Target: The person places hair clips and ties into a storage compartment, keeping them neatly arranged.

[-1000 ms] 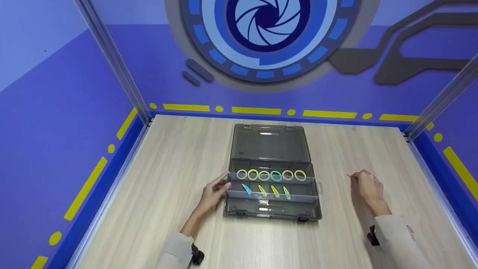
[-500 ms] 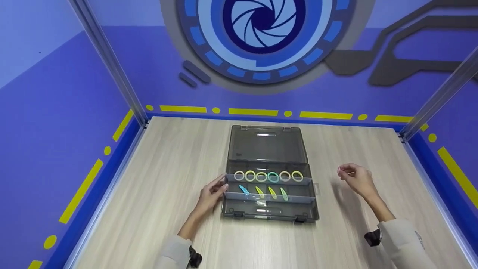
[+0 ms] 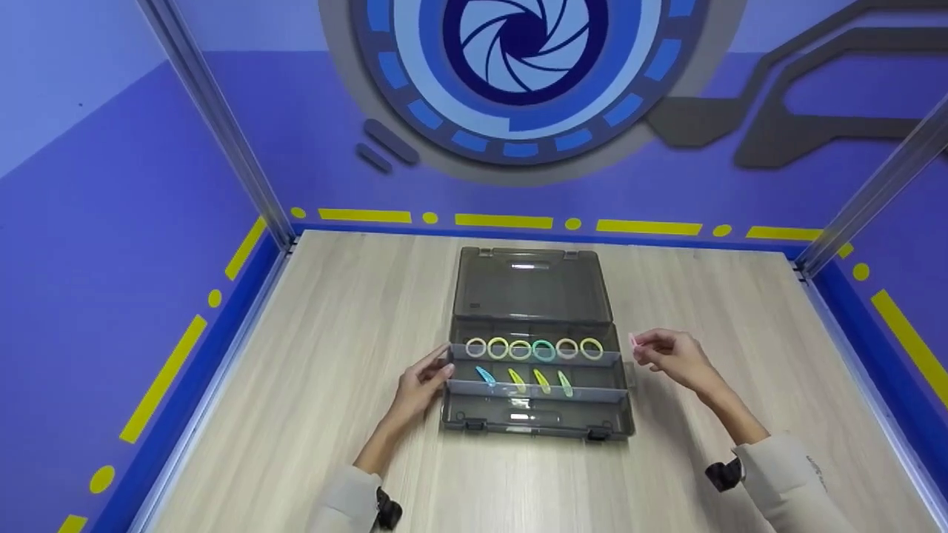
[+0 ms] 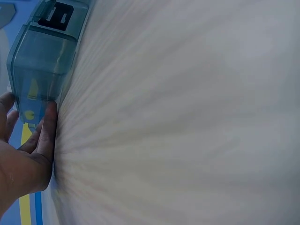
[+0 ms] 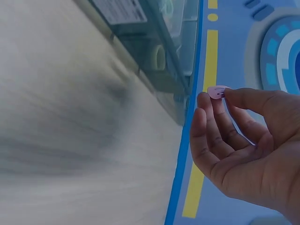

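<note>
A grey see-through organizer box (image 3: 539, 428) stands on the table with its lid raised at the back. My left hand (image 3: 419, 389) rests against the box's left side, its extended fingers touching the wall in the left wrist view. Right of the box, my right hand (image 3: 678, 360) is in the air. It pinches a small pink hair clip (image 5: 216, 92) between thumb and fingertips. Several ring-shaped hair ties (image 3: 543, 350) in yellow, teal and pale tones line the back compartment. The middle compartment holds a blue hair clip (image 3: 485, 375), two yellow clips (image 3: 541, 380) and a pale green clip (image 3: 565, 383).
The lid (image 3: 532, 285) leans back behind the compartments. Pale wood-grain tabletop (image 3: 355, 296) surrounds the box. Blue panels (image 3: 644, 192) enclose the back and sides, with metal posts (image 3: 222, 133) at the corners. A clear tab (image 3: 630, 375) sticks out at the box's right side.
My right hand has lifted from the table with the pink clip and moved left to near the box's right edge. My left hand stays at the box.
</note>
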`<action>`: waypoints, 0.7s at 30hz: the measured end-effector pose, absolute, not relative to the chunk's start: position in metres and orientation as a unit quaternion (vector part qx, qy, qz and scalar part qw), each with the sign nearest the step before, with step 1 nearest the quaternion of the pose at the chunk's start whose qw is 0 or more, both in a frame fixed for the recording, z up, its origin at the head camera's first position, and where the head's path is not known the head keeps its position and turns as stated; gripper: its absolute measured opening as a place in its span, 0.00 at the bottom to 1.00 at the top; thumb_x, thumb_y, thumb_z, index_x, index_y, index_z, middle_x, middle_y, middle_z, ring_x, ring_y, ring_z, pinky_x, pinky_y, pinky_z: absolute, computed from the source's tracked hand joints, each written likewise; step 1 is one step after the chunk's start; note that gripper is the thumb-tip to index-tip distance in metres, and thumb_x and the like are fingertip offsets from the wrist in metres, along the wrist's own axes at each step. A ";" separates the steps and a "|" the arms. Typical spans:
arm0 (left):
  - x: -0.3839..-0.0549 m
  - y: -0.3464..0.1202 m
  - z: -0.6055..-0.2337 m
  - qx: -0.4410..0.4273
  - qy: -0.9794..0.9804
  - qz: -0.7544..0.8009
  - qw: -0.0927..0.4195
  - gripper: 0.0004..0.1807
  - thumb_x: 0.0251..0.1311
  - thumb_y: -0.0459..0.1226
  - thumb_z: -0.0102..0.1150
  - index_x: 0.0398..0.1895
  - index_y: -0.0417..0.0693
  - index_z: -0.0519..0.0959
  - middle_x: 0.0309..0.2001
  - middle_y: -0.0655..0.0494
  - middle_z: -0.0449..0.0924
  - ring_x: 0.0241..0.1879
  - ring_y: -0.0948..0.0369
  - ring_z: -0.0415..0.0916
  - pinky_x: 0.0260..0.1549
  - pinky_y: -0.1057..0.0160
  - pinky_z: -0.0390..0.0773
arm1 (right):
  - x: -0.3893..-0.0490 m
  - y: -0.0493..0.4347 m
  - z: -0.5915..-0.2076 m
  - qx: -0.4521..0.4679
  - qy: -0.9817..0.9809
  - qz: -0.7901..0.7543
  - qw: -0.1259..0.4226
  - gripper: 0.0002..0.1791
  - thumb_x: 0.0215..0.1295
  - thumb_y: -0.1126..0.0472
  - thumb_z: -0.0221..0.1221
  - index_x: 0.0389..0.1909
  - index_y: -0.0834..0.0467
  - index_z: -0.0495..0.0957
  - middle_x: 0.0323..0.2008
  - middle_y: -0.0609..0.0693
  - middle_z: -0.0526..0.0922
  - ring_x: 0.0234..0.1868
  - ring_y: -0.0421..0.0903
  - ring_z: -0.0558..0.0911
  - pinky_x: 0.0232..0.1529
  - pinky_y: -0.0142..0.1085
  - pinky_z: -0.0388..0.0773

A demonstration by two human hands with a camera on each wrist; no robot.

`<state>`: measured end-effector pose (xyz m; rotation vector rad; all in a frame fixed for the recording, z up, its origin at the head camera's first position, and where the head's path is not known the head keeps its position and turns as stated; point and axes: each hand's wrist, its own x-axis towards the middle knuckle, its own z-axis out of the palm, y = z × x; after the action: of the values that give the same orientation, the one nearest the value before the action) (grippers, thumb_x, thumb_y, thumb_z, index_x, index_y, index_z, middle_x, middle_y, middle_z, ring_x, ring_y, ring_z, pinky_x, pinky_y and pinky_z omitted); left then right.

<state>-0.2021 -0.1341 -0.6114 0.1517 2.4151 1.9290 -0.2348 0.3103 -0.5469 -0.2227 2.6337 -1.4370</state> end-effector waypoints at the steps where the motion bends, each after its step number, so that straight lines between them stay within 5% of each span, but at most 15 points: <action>1: -0.202 -0.134 -0.611 0.051 0.781 0.623 0.023 0.26 0.72 0.34 0.58 0.71 0.36 0.70 0.53 0.36 0.82 0.43 0.61 0.80 0.40 0.73 0.79 | -0.235 0.306 -0.547 -0.078 0.870 -0.481 0.070 0.13 0.71 0.68 0.60 0.50 0.73 0.80 0.40 0.65 0.88 0.35 0.36 0.86 0.35 0.31 0.84; 21: -0.206 -0.133 -0.623 0.033 0.782 0.622 0.038 0.27 0.74 0.37 0.57 0.73 0.41 0.69 0.57 0.37 0.79 0.44 0.64 0.78 0.43 0.71 0.82 | -0.240 0.251 -0.574 -0.205 0.888 -0.402 0.085 0.07 0.62 0.76 0.62 0.40 0.71 0.84 0.30 0.61 0.88 0.27 0.41 0.83 0.26 0.26 0.77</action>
<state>-0.2061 -0.1333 -0.6232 0.1022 2.3978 1.9073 -0.2405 0.2507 -0.5736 -0.6126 2.6478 -1.1997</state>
